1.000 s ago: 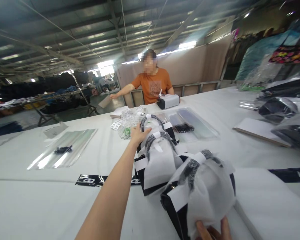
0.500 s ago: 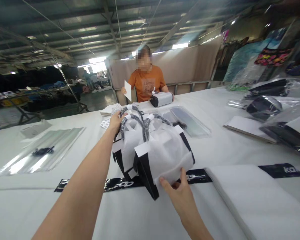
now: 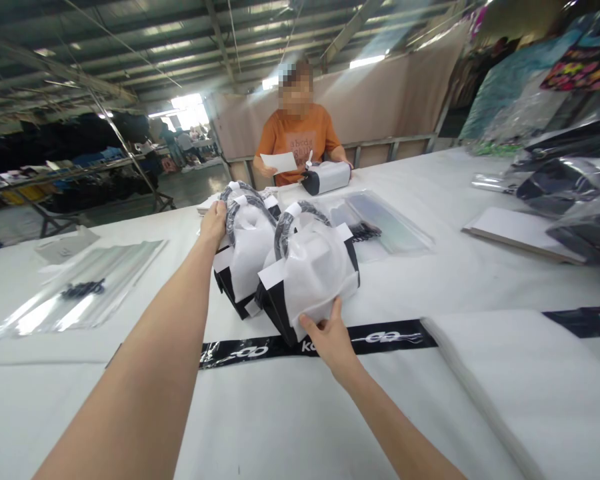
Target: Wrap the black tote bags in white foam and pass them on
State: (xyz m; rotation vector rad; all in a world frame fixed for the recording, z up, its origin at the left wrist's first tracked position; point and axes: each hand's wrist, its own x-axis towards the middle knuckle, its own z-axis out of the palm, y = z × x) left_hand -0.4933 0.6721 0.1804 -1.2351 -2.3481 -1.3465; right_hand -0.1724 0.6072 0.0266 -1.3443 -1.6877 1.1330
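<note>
"Beyond the black printed strip on the counter, what stands there?"

"Mainly the front bag — wrapped in white, its near lower corner by the strip. Close on its left is the second bag, with more wrapped handles behind."

"And each grip?"

"Right hand: clamped on the front bag's lower edge, thumb and forefinger spread. Left hand: against those rear handles — its fingertips are hidden, so I cannot tell whether they have closed."

"Around them?"

"White sheets stacked at right, clear sleeves with a dark bundle at left. Across the counter, a co-worker in orange holds a white card beside another bag."
</note>
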